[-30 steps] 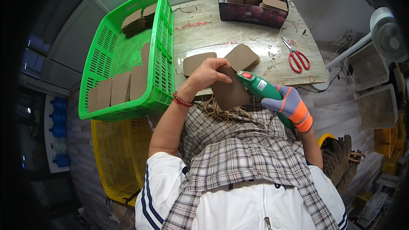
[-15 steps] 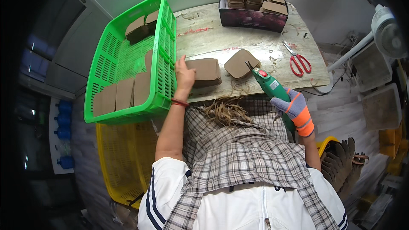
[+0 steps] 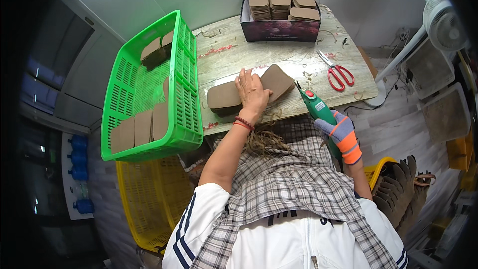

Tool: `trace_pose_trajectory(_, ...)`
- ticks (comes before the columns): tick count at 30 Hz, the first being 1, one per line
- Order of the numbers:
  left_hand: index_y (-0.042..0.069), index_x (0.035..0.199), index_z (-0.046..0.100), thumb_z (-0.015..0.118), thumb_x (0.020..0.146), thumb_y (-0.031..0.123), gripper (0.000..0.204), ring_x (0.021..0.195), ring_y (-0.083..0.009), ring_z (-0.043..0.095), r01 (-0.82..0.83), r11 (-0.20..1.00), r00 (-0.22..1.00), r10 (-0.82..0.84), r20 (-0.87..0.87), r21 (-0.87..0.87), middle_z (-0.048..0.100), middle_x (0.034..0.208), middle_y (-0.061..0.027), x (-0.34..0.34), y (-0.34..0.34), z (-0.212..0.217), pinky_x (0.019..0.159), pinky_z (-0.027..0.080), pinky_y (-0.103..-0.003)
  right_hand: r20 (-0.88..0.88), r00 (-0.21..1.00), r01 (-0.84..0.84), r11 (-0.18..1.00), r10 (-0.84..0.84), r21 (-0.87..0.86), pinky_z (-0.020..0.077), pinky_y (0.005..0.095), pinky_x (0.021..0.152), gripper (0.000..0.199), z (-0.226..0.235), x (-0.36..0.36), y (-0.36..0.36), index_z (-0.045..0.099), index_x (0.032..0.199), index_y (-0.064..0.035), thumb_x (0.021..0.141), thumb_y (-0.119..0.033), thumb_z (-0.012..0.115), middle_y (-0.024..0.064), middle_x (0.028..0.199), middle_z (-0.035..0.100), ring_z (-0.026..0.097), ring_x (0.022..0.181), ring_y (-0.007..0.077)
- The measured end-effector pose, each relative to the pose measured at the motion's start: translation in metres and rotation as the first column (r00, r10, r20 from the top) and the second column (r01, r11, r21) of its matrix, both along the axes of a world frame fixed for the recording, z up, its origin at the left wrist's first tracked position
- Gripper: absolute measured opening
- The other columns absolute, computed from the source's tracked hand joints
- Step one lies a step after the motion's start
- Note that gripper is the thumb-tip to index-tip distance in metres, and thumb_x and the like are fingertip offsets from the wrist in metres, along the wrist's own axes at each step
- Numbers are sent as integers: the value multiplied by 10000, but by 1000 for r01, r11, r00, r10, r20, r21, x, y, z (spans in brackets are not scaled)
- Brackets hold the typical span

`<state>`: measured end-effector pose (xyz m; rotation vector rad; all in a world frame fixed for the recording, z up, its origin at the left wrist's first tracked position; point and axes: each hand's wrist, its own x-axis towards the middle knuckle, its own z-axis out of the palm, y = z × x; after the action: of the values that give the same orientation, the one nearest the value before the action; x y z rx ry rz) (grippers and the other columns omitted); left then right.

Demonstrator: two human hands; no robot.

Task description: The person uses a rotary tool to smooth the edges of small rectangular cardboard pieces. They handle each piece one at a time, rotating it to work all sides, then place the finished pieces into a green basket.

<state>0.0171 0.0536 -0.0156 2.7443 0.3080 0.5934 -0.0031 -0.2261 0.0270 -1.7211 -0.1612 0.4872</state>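
My bare left hand (image 3: pixel 253 92) lies over brown rounded-corner pieces on the table, fingers spread. Its fingers rest where a flat stack of brown pieces (image 3: pixel 223 95) on the left meets a second, turned stack of brown pieces (image 3: pixel 279 80), with the thumb against the turned one. In a grey and orange glove, my right hand (image 3: pixel 341 134) is wrapped around green electric scissors (image 3: pixel 317 107). The dark blades point up and away, just right of the turned stack and apart from it.
A green plastic crate (image 3: pixel 188 89) at the left holds several brown stacks. At the back stands a dark box (image 3: pixel 281 31) with more of them. Red-handled scissors (image 3: pixel 340 77) lie on the right of the table. Brown trimmings (image 3: pixel 264 142) hang in my lap; a yellow crate (image 3: pixel 149 204) is below.
My left hand has moved right from beside the green crate onto the pieces. The turned stack now lies against the flat one. The view has shifted slightly; the right hand keeps the electric scissors.
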Motion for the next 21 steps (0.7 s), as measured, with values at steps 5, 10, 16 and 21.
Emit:
trace_pose_trajectory(5,23,831,486,756,701,107,311,751,-245,562,76,654,982,82,171,-753,579,821,-99,-4,2,-11,674,448,-383,8,1000,10,999,-10,-45,406,219,483,299,1,3,-1,614,963,-12,783,-213,742,2,647,583,512,525,58)
trace_pose_trajectory(10,51,1060,464,597,870,-20,243,947,-204,594,441,-319,887,296,354,-839,600,1054,-84,-6,-21,27,836,507,-345,41,999,34,999,-33,-11,404,209,477,370,7,-5,9,620,997,4,763,-242,765,2,653,596,505,530,42)
trace_pose_trajectory(16,60,1216,458,574,861,-61,393,1091,-247,547,563,-576,824,448,347,-592,554,1185,-90,-2,-36,42,979,456,-402,118,993,-17,1000,18,-3,433,227,481,393,19,-12,25,629,993,18,753,-258,775,14,650,615,539,536,50)
trace_pose_trajectory(21,60,1212,460,576,864,-51,383,1095,-253,547,564,-604,825,438,357,-564,557,1185,-91,-2,-42,41,978,459,-404,103,995,-21,999,18,33,412,216,467,336,28,-14,30,632,947,10,765,-239,764,17,633,608,529,524,42)
